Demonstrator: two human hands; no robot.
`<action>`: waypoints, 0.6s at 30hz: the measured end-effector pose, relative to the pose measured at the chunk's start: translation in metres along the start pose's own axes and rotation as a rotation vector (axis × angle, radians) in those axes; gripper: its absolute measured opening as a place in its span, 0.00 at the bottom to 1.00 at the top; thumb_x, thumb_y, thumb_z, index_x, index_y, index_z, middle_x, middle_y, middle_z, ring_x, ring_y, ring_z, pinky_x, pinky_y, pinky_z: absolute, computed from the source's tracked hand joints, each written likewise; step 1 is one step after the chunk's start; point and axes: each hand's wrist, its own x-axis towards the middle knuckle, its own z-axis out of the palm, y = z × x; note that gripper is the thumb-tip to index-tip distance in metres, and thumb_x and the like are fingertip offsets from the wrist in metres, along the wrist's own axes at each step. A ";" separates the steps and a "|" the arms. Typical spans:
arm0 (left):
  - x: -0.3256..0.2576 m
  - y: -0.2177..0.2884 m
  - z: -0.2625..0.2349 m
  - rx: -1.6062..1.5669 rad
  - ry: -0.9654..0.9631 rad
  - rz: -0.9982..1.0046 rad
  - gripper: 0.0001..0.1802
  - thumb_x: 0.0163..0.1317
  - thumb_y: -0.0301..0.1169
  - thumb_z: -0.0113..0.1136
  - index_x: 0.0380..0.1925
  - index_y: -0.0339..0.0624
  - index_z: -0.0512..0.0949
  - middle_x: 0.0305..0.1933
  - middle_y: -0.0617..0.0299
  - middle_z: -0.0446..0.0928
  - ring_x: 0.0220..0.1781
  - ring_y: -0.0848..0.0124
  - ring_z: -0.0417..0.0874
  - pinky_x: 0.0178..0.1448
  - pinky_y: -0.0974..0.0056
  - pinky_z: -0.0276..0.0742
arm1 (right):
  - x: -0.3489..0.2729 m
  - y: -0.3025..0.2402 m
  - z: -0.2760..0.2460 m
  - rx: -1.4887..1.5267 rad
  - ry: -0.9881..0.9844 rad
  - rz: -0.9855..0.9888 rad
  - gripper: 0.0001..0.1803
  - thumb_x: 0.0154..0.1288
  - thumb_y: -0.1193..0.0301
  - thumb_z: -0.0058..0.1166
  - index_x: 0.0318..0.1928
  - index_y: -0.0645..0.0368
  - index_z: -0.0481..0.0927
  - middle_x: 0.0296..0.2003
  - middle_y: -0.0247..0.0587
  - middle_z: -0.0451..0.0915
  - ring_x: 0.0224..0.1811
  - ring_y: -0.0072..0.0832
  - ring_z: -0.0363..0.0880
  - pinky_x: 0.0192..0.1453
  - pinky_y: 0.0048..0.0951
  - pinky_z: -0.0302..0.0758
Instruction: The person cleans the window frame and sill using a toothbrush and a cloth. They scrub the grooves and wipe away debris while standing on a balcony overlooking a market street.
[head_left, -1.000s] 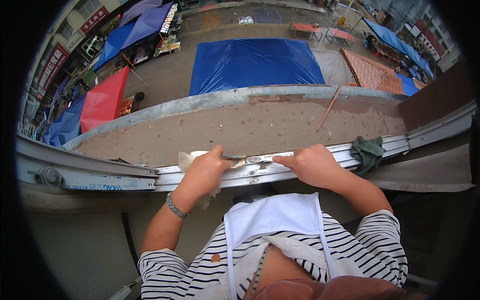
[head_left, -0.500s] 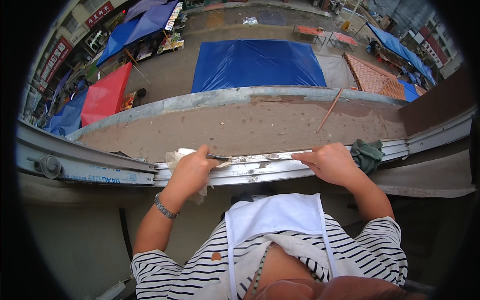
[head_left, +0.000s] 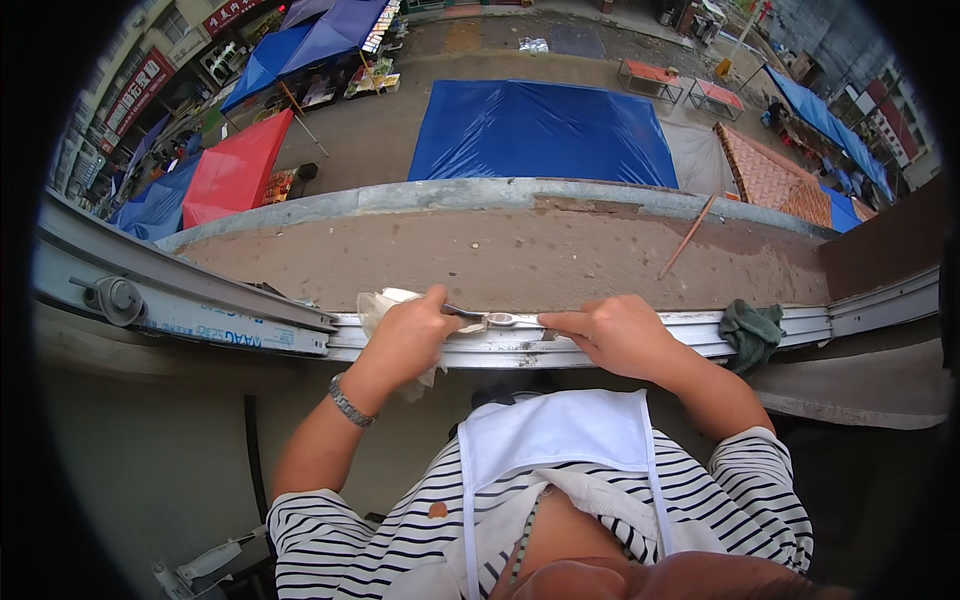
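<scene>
Slim silver metal tool lies along the grey aluminium window track, held at both ends. Left hand has its fingers clamped on the tool's dark handle end and a crumpled white cloth. Right hand presses its fingers together on the other end. A dark green rag rests on the track, well apart to the right.

A metal window track carries a white cloth, a scraper and a green rag.
</scene>
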 end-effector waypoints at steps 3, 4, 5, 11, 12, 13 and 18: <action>-0.001 -0.001 0.001 -0.019 0.016 0.001 0.12 0.47 0.17 0.60 0.32 0.39 0.87 0.43 0.50 0.77 0.42 0.53 0.85 0.46 0.53 0.82 | -0.022 0.010 -0.029 -0.111 -0.060 0.076 0.18 0.65 0.70 0.59 0.55 0.43 0.88 0.23 0.42 0.82 0.25 0.42 0.83 0.30 0.42 0.77; -0.001 -0.002 0.000 -0.022 0.013 0.004 0.13 0.47 0.17 0.60 0.32 0.39 0.87 0.43 0.50 0.77 0.42 0.53 0.85 0.46 0.53 0.82 | -0.028 0.013 -0.035 -0.139 -0.080 0.092 0.18 0.65 0.70 0.58 0.55 0.43 0.87 0.24 0.42 0.83 0.26 0.41 0.83 0.30 0.42 0.78; -0.002 -0.002 0.000 -0.009 0.012 -0.008 0.13 0.48 0.17 0.60 0.33 0.40 0.87 0.43 0.50 0.77 0.42 0.53 0.85 0.46 0.53 0.82 | -0.033 0.015 -0.039 -0.167 -0.101 0.107 0.19 0.65 0.70 0.58 0.56 0.44 0.87 0.24 0.42 0.83 0.27 0.41 0.84 0.30 0.42 0.78; -0.016 -0.013 -0.004 0.006 -0.011 -0.068 0.18 0.51 0.17 0.58 0.38 0.45 0.89 0.45 0.51 0.78 0.42 0.52 0.84 0.46 0.53 0.81 | -0.017 0.007 -0.030 -0.223 -0.183 0.051 0.21 0.63 0.71 0.59 0.56 0.42 0.87 0.22 0.41 0.82 0.24 0.41 0.82 0.28 0.40 0.76; -0.014 -0.016 -0.004 0.010 -0.010 -0.043 0.17 0.50 0.17 0.58 0.38 0.45 0.89 0.45 0.51 0.78 0.42 0.52 0.84 0.46 0.53 0.81 | -0.010 0.003 -0.023 -0.210 -0.172 0.034 0.20 0.63 0.71 0.60 0.55 0.42 0.88 0.22 0.41 0.81 0.23 0.41 0.82 0.27 0.40 0.76; -0.014 -0.017 -0.004 0.016 -0.005 -0.021 0.17 0.50 0.17 0.59 0.38 0.45 0.89 0.45 0.51 0.78 0.42 0.52 0.84 0.45 0.53 0.81 | 0.002 -0.004 -0.011 -0.157 -0.156 0.002 0.22 0.62 0.72 0.59 0.57 0.43 0.87 0.23 0.42 0.82 0.24 0.41 0.83 0.28 0.41 0.77; -0.014 -0.017 -0.006 0.006 0.011 -0.031 0.16 0.50 0.18 0.60 0.37 0.43 0.88 0.43 0.51 0.76 0.41 0.52 0.84 0.45 0.53 0.81 | 0.028 -0.030 0.013 0.037 -0.026 -0.089 0.24 0.62 0.73 0.57 0.60 0.46 0.84 0.26 0.45 0.83 0.27 0.43 0.85 0.30 0.43 0.79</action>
